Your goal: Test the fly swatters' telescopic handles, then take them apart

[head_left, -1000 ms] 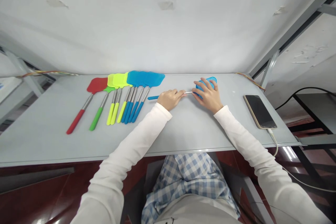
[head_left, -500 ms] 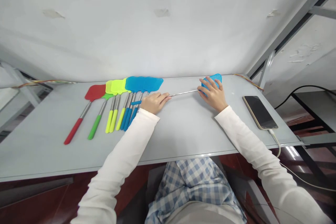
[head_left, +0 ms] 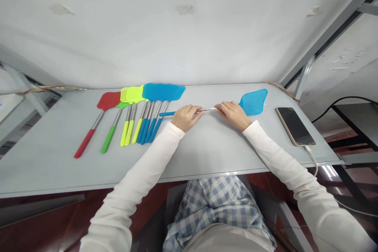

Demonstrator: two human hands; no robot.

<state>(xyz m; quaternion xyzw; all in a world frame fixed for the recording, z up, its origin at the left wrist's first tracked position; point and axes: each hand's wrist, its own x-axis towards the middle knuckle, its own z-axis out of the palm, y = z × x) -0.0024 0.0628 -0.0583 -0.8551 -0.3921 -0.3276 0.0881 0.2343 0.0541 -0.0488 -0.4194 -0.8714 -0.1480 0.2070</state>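
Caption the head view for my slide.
Left hand and right hand hold a blue fly swatter at a grey table, beside other colourful swatters.

Looks like perforated matt plastic on the blue swatter head (head_left: 254,102) at 3 o'clock, smooth bright metal along its shaft (head_left: 209,109); matt plastic for the other swatter heads (head_left: 134,93) toward 9, creased cloth in the white sleeve (head_left: 280,157) at 4, polished gloss on the floor (head_left: 44,224) at 8
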